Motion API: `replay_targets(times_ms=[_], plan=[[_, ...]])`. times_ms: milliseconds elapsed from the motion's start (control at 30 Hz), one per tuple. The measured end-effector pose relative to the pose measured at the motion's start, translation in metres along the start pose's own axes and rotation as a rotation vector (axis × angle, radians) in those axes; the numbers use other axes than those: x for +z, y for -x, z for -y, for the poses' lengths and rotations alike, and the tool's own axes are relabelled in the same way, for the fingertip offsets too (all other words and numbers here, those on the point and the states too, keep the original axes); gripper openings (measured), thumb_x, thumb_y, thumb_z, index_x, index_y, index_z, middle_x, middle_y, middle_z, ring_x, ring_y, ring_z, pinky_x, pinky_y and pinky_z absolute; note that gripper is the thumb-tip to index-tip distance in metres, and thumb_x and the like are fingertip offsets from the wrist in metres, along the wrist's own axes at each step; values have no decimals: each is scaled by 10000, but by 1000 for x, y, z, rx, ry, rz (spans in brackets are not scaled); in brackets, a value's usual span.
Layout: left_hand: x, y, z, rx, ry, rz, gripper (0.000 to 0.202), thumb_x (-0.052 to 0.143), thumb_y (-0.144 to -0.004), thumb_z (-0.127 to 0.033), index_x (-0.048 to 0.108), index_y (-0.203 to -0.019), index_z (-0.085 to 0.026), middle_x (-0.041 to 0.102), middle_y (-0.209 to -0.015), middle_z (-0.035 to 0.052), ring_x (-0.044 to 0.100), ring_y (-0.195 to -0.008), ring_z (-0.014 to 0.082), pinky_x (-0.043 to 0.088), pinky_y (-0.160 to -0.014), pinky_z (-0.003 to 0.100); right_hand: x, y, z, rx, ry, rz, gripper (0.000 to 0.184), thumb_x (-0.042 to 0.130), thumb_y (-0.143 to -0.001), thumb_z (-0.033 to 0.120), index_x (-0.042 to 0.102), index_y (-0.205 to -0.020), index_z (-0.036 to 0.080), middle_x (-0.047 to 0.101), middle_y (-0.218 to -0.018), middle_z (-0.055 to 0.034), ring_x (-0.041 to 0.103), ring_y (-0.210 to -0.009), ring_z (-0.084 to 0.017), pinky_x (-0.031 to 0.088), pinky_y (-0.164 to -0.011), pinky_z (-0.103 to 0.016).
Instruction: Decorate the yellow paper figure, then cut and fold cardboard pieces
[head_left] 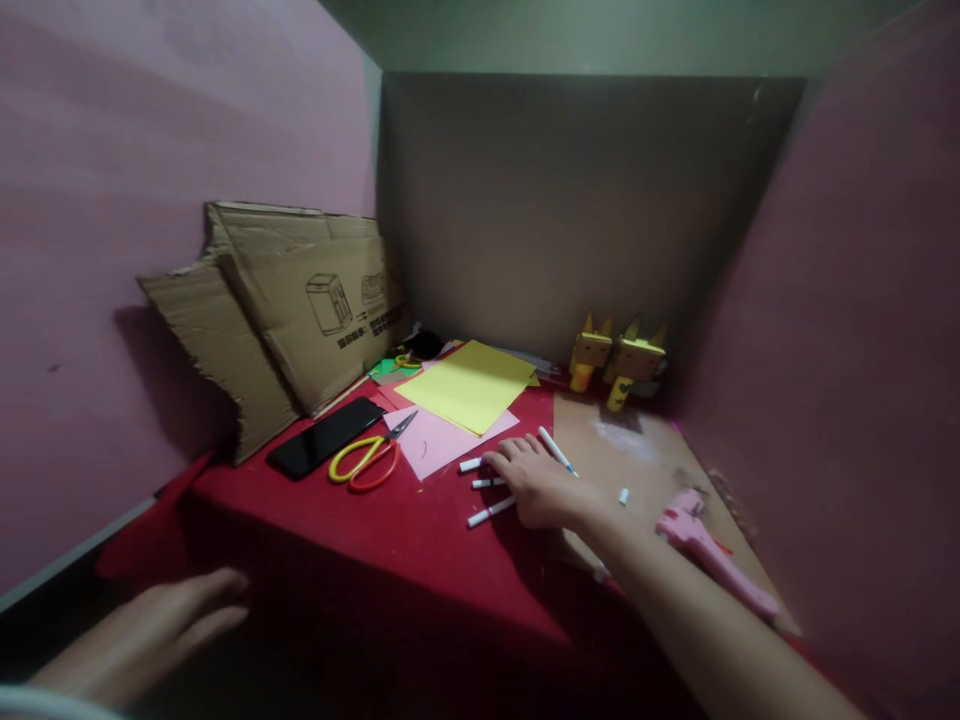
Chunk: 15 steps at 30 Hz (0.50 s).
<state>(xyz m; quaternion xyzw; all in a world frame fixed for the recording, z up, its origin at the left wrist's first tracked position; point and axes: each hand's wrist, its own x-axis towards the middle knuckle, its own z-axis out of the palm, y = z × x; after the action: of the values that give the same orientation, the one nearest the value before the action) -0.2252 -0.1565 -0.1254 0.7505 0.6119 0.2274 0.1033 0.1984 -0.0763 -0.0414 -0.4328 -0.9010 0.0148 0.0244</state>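
Note:
My right hand (536,480) lies palm down over several slim white marker pens on the red tablecloth, fingers spread and touching the upper left marker (471,465). The lower marker (489,513) pokes out beneath my palm, its other end hidden. Beyond the knuckles lies an uncapped marker (556,449) with a blue tip. A small white cap (624,496) rests on the brown board to the right. My left hand (176,625) hangs in front of the table edge at lower left, open and holding nothing, thumb and fingers apart.
Scissors (371,455) with yellow and red handles touch pink paper (427,452), beside a black phone (326,437). Yellow sheets (472,385) lie behind. Cardboard (315,310) leans on the left wall. A pink glue gun (712,555) and two cardboard figures (636,360) stand right.

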Motion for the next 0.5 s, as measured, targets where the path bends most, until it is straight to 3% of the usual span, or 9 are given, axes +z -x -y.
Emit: replay_targets(times_ms=[100,200,267,367,500], plan=[[-10,-24,-33,63,32,24,285,569,-761,-592,711,-963,-450,763,-1004,-102,726,-931,261,578,-837,408,-1,-13,4,15,58,24,413,630,-660,78,588,-1070,113,597,-1102,-166,539,-1033,-294,369,-976,-467],[-13,-46,-84,101,90,121,317,552,-787,-549,739,-958,-359,763,-1037,-46,720,-954,239,581,-811,272,1,-21,7,59,90,30,226,558,-809,91,601,-1028,122,610,-1104,-132,553,-1047,-249,420,-944,-406],[-9,-56,-110,137,114,147,346,536,-799,-527,743,-973,-312,763,-1041,-11,718,-962,235,576,-795,234,-1,-24,7,136,99,22,184,524,-908,176,598,-1073,143,617,-1121,-91,578,-1045,-221,456,-928,-416],[-1,-65,-129,190,148,117,383,536,-785,-543,750,-982,-294,771,-1007,-2,731,-920,220,569,-783,201,-10,-24,-4,362,106,7,279,555,-930,328,580,-1157,168,609,-1172,-75,614,-1017,-209,519,-874,-431],[7,-76,-134,257,194,127,373,546,-781,-555,758,-957,-304,773,-1000,-8,734,-908,209,564,-768,178,-22,-17,-33,632,49,64,284,559,-930,331,584,-1165,175,612,-1182,-88,630,-982,-195,546,-836,-392]])
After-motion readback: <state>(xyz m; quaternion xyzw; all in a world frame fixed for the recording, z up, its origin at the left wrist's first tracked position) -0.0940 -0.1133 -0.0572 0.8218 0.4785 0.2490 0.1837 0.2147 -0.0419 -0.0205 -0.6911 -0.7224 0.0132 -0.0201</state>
